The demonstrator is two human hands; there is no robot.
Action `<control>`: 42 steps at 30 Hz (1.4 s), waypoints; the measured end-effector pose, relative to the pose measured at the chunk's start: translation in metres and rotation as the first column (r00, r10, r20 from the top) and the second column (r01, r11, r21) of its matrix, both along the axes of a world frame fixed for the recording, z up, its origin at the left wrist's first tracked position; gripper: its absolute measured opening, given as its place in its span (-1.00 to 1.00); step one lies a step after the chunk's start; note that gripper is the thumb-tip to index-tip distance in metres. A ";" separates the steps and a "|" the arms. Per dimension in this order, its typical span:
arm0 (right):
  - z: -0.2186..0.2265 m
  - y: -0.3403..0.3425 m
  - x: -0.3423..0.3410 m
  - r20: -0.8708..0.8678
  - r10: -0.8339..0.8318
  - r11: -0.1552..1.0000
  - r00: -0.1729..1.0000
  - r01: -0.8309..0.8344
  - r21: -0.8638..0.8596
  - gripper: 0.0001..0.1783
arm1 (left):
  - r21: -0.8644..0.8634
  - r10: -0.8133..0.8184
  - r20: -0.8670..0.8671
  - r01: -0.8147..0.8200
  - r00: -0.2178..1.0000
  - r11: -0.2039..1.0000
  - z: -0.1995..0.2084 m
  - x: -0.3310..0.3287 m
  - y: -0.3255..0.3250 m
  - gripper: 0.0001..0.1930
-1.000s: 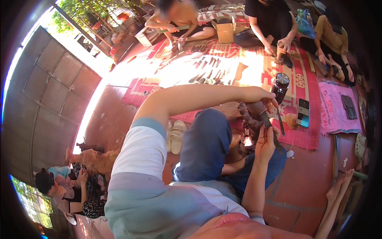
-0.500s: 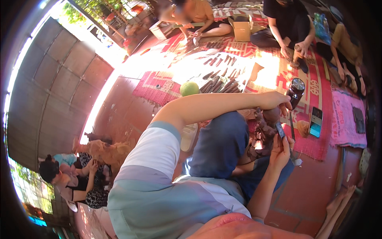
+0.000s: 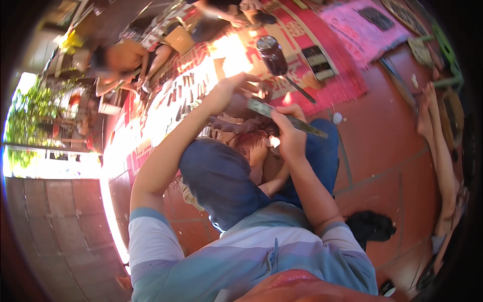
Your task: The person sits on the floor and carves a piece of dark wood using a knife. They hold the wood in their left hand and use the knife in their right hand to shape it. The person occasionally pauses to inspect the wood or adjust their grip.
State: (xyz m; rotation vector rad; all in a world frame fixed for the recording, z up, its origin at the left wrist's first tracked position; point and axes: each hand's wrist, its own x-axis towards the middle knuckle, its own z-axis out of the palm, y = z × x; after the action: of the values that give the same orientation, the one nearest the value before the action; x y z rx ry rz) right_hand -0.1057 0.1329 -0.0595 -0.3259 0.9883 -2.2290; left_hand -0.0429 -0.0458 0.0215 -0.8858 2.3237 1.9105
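Observation:
My left hand [image 3: 230, 94] curls over the rounded top of a dark reddish-brown carved piece [image 3: 239, 106], apparently wood, above my crossed legs. Its branching lower part [image 3: 239, 125] lies near my bare feet, partly in shadow. Pinched in my right hand [image 3: 292, 128] is a long flat tool [image 3: 312, 130] with a greenish-grey face, its far end beside the carving. Whether it is a blade or a file is not clear. Just beyond my hands stands a dark jar with a metal lid [image 3: 271, 54], and a thin dark strip [image 3: 300, 89] lies by it.
A red patterned mat [image 3: 347, 90] holds a phone [image 3: 319, 63] and rows of dark sticks [image 3: 188, 90]. A pink cloth [image 3: 347, 30] lies far right. Other people sit beyond, one near a cardboard box [image 3: 179, 40]. Someone's bare legs [image 3: 435, 151] stretch along the right; a black item [image 3: 372, 225] lies behind.
My view has swung right, so the mat and people appear farther left. The flat tool in my right hand now shows its length, slanting across the carved piece. My left hand stays on the carving.

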 end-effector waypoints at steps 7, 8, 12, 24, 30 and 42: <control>-0.023 0.001 -0.006 0.237 0.062 0.981 0.970 -0.015 -0.194 -0.93 | 0.066 0.045 0.071 -0.050 0.996 0.997 0.013 -0.010 0.014 -0.56; -0.014 0.001 -0.008 0.222 0.057 0.978 0.973 -0.010 -0.209 -0.93 | 0.083 0.064 0.078 -0.070 0.995 0.994 0.015 -0.011 0.017 -0.56; -0.029 -0.001 -0.010 0.274 0.119 0.976 0.954 -0.062 -0.207 -0.93 | 0.074 0.055 0.081 -0.061 0.995 0.995 0.014 -0.011 0.015 -0.56; -0.015 0.001 -0.028 0.306 0.222 0.967 0.926 -0.170 -0.187 -0.89 | 0.049 0.010 0.074 -0.013 0.997 0.999 0.012 -0.007 0.012 -0.53; -0.021 -0.004 -0.028 0.328 0.323 0.940 0.888 -0.259 -0.224 -0.88 | 0.012 -0.030 0.057 0.030 0.998 0.999 0.012 -0.008 0.012 -0.52; -0.021 -0.006 -0.029 0.323 0.266 0.959 0.908 -0.217 -0.180 -0.92 | -0.035 -0.048 0.066 0.051 0.997 0.998 0.012 -0.008 0.009 -0.54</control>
State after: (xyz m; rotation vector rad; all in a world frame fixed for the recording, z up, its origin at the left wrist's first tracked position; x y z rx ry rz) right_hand -0.1348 0.1272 -0.0800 -0.1041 0.5709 -2.0388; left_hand -0.0514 -0.0365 0.0334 -0.8706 2.3283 1.7983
